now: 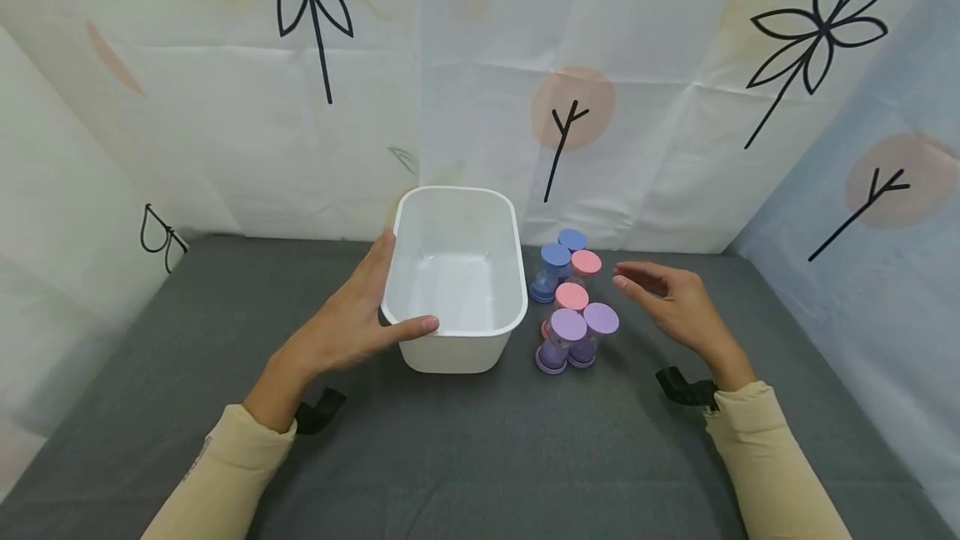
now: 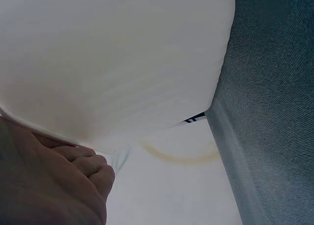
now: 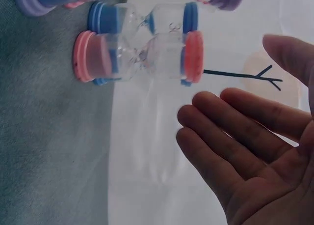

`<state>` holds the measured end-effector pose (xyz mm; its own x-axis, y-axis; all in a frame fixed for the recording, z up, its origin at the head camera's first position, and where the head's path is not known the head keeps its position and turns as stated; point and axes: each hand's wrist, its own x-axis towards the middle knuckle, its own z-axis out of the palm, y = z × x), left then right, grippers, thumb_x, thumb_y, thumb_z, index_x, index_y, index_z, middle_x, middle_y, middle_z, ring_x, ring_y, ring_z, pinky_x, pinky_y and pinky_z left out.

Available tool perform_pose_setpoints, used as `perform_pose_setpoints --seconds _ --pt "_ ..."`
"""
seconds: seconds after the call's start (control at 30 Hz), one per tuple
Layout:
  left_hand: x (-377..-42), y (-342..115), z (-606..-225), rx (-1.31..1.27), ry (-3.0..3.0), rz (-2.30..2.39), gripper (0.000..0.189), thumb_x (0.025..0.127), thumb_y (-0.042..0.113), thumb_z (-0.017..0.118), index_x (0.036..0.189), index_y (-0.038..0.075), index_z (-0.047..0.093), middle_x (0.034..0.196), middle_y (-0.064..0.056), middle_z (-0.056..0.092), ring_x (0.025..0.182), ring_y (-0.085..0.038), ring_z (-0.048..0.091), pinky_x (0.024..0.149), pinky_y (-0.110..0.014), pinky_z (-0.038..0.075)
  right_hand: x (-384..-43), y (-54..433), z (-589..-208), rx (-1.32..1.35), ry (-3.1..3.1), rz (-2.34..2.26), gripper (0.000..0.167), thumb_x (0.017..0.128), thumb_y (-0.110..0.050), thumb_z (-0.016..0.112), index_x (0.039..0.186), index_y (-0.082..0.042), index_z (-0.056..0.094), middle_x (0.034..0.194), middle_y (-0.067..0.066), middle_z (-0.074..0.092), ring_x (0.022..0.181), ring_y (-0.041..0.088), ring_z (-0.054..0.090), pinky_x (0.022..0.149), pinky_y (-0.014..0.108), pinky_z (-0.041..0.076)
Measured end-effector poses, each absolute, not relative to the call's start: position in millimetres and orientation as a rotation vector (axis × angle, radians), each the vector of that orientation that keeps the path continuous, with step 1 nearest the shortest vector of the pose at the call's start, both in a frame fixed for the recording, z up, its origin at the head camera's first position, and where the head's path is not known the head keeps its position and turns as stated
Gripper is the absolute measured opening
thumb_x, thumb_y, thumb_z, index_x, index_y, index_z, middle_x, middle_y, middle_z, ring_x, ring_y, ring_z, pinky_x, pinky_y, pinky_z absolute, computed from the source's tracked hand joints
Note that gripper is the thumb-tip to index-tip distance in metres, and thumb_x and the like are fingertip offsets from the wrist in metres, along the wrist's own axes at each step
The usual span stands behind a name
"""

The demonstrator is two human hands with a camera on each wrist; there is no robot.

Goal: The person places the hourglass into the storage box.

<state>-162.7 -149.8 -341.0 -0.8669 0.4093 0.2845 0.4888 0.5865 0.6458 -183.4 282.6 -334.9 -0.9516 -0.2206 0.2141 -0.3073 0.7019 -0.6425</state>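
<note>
A white plastic bin (image 1: 461, 352) stands at the middle with its opening up and nothing inside. Against its left side rests my left hand (image 1: 345, 327), fingers along the outer wall and thumb stretched over the near rim. In the left wrist view, the fingers (image 2: 88, 163) lie at the bin's rim. Right of the bin, small sand timers stand upright in a cluster: two blue (image 1: 555, 255), two pink (image 1: 572, 297) and two purple (image 1: 567, 325). My right hand (image 1: 671, 302) hovers just right of them, fingers loosely extended and holding nothing. A pink sand timer (image 3: 194, 57) is closest to it in the right wrist view.
A dark grey cloth (image 1: 480, 457) covers the table. Behind it hangs a pale fabric backdrop (image 1: 480, 107) with plant drawings, and side panels close in at left and right. The bin and the timers stand near the back edge.
</note>
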Motion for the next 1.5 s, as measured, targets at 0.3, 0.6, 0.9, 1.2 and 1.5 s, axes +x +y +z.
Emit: perform_pose_setpoints --seconds 0.3,0.6,0.9,1.2,1.5 --pt "-162.0 -151.3 -341.4 -0.732 -2.757 -1.139 0.124 0.083 0.059 0.077 0.162 0.023 -0.011 0.169 0.002 -0.002 0.151 -0.024 0.016 0.112 -0.059 0.031 -175.7 279.5 -323.0 0.662 -2.932 1.173 0.047 0.093 -0.026 0.077 0.132 -0.003 0.066 0.125 0.011 0.069 0.116 0.027 0.066 0.094 0.036 0.053" --pt "-162.2 -151.7 -340.8 -0.762 -2.701 -1.216 0.126 0.081 0.055 0.081 0.162 0.030 -0.011 0.169 0.004 0.003 0.145 -0.027 0.028 0.107 -0.059 0.036 -177.6 269.0 -328.5 0.806 -3.017 1.112 0.056 0.081 -0.032 0.088 0.125 -0.003 0.070 0.119 0.007 0.071 0.110 0.026 0.067 0.096 0.055 0.049" --pt "-163.2 -150.9 -342.5 -0.794 -2.673 -1.317 0.126 0.081 0.049 0.084 0.162 0.032 -0.011 0.167 0.004 0.007 0.142 -0.024 0.030 0.106 -0.055 0.037 -172.6 276.1 -322.6 0.752 -2.971 1.050 0.049 0.078 -0.028 0.091 0.119 -0.008 0.074 0.111 0.000 0.073 0.103 0.017 0.068 0.092 0.041 0.054" --pt "-164.9 -149.1 -343.4 -0.821 -2.643 -1.344 0.125 0.081 0.047 0.084 0.163 0.032 -0.009 0.166 0.006 0.011 0.136 -0.019 0.034 0.104 -0.052 0.039 -151.7 290.1 -286.2 0.709 -2.584 1.202 0.044 0.077 0.004 0.086 0.119 0.002 0.072 0.107 0.000 0.074 0.095 0.005 0.069 0.081 0.015 0.052" --pt "-166.0 -148.4 -343.9 -0.841 -2.620 -1.361 0.125 0.080 0.046 0.085 0.161 0.039 -0.009 0.164 0.007 0.014 0.135 -0.020 0.036 0.103 -0.052 0.039 -158.7 241.9 -251.8 0.675 -2.300 1.563 0.042 0.081 0.008 0.081 0.122 0.001 0.071 0.107 0.005 0.075 0.088 0.017 0.069 0.077 0.021 0.055"
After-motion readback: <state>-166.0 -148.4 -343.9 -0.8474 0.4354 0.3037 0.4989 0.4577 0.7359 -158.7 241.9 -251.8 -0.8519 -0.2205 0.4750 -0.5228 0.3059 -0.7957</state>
